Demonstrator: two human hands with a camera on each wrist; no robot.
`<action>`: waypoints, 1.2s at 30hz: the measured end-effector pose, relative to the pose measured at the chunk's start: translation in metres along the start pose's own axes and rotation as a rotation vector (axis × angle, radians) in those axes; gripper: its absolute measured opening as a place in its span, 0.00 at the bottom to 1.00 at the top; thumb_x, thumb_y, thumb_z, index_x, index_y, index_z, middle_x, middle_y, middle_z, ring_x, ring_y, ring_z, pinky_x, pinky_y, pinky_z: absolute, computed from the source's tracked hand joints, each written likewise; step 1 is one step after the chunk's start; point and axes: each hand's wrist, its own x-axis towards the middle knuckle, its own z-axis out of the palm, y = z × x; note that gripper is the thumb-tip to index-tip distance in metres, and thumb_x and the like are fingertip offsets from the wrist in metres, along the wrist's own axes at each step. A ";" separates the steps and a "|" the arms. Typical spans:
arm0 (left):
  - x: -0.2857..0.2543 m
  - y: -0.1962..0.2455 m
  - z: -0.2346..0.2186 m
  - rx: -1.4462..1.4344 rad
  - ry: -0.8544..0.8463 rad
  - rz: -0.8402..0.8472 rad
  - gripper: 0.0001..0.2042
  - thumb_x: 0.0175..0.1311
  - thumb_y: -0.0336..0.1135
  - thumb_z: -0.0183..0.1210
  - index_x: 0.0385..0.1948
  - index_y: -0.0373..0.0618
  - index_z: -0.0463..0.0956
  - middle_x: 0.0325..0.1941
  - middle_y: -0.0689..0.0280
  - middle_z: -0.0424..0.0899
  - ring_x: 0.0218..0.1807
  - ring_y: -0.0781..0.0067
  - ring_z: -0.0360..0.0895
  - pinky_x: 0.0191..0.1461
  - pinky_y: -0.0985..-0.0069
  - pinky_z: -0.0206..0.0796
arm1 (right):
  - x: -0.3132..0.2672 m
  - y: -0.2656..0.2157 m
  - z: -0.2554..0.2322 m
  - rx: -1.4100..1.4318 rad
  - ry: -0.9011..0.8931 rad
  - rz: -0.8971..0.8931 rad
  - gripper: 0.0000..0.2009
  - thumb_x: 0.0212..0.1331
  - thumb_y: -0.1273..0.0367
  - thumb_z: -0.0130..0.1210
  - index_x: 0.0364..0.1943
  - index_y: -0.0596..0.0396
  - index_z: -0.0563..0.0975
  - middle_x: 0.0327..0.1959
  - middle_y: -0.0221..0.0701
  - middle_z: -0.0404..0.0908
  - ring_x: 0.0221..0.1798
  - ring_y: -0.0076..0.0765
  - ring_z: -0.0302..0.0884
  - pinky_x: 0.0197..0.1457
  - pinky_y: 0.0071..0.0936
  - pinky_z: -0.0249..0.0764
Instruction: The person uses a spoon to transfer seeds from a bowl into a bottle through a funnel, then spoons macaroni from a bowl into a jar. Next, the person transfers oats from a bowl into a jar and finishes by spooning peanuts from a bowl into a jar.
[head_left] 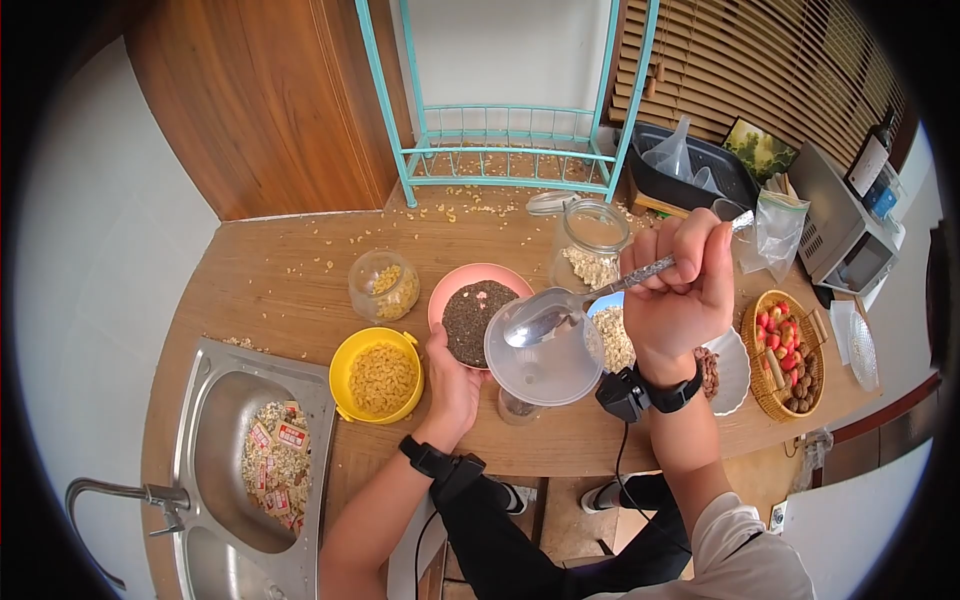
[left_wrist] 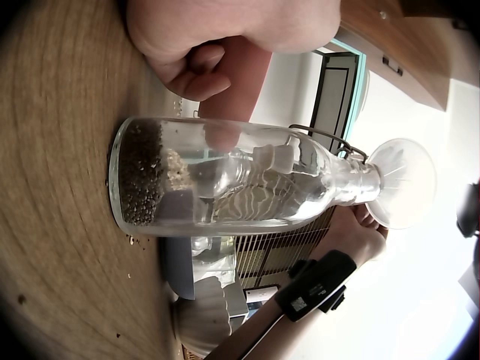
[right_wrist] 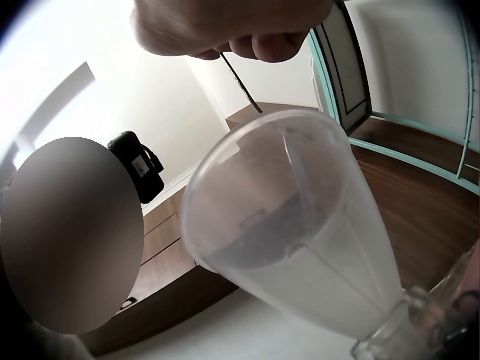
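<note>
My left hand grips a clear glass bottle that stands on the wooden table. The bottle holds a layer of dark seeds at its bottom with a pale layer on top. A translucent funnel sits in the bottle's neck. My right hand holds a metal spoon by its handle, its bowl tipped inside the funnel's mouth. Behind the funnel stands a pink bowl of dark seeds. From the right wrist, the funnel fills the view under the spoon handle.
A yellow bowl of pale pieces and a small glass jar stand to the left. A tall jar of oats, a white dish and a wicker basket are to the right. A steel sink is front left, a teal rack behind.
</note>
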 end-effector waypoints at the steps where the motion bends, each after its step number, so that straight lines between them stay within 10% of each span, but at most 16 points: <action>1: 0.001 -0.001 -0.003 0.013 -0.019 -0.001 0.24 0.76 0.58 0.32 0.53 0.50 0.70 0.45 0.68 0.83 0.40 0.74 0.79 0.36 0.73 0.69 | 0.000 0.000 -0.001 0.002 -0.001 -0.019 0.22 0.77 0.56 0.36 0.22 0.48 0.63 0.14 0.19 0.54 0.16 0.18 0.44 0.19 0.22 0.44; 12: -0.001 0.001 -0.001 0.043 -0.025 0.003 0.26 0.77 0.60 0.31 0.52 0.51 0.70 0.43 0.70 0.83 0.39 0.77 0.77 0.35 0.75 0.65 | 0.010 0.014 -0.002 -0.174 0.356 0.187 0.19 0.77 0.52 0.41 0.31 0.48 0.68 0.16 0.16 0.51 0.16 0.14 0.43 0.18 0.17 0.42; 20: 0.000 0.002 -0.002 0.022 -0.062 -0.009 0.27 0.76 0.61 0.29 0.53 0.52 0.70 0.45 0.69 0.83 0.42 0.77 0.78 0.38 0.75 0.65 | 0.009 0.045 -0.010 -0.280 0.100 0.692 0.18 0.78 0.54 0.40 0.38 0.52 0.73 0.21 0.20 0.60 0.16 0.15 0.52 0.18 0.19 0.53; 25: -0.008 0.010 0.009 0.039 -0.050 -0.009 0.34 0.78 0.60 0.24 0.67 0.42 0.63 0.67 0.58 0.74 0.67 0.64 0.71 0.70 0.66 0.64 | 0.003 0.067 -0.017 -0.298 0.091 0.779 0.18 0.78 0.55 0.40 0.40 0.53 0.74 0.23 0.21 0.62 0.17 0.15 0.54 0.18 0.18 0.56; 26: -0.008 0.009 0.009 0.039 -0.050 -0.009 0.34 0.78 0.60 0.24 0.67 0.42 0.63 0.67 0.58 0.74 0.67 0.64 0.71 0.70 0.66 0.64 | 0.002 0.070 -0.017 -0.326 0.087 0.793 0.18 0.78 0.55 0.40 0.40 0.53 0.75 0.24 0.21 0.62 0.18 0.15 0.55 0.18 0.18 0.56; 28: -0.005 0.005 0.007 0.016 0.003 -0.011 0.28 0.76 0.62 0.29 0.55 0.51 0.69 0.47 0.68 0.83 0.43 0.75 0.79 0.38 0.74 0.67 | -0.001 0.076 -0.020 -0.354 0.083 0.807 0.18 0.78 0.55 0.41 0.41 0.53 0.75 0.24 0.21 0.63 0.18 0.14 0.56 0.18 0.18 0.57; 36: -0.005 0.004 0.001 0.023 -0.021 0.007 0.27 0.76 0.61 0.30 0.54 0.51 0.69 0.46 0.67 0.83 0.41 0.75 0.78 0.37 0.75 0.66 | -0.007 0.088 -0.025 -0.487 0.051 0.839 0.18 0.77 0.55 0.42 0.37 0.53 0.77 0.21 0.19 0.65 0.19 0.14 0.58 0.21 0.16 0.56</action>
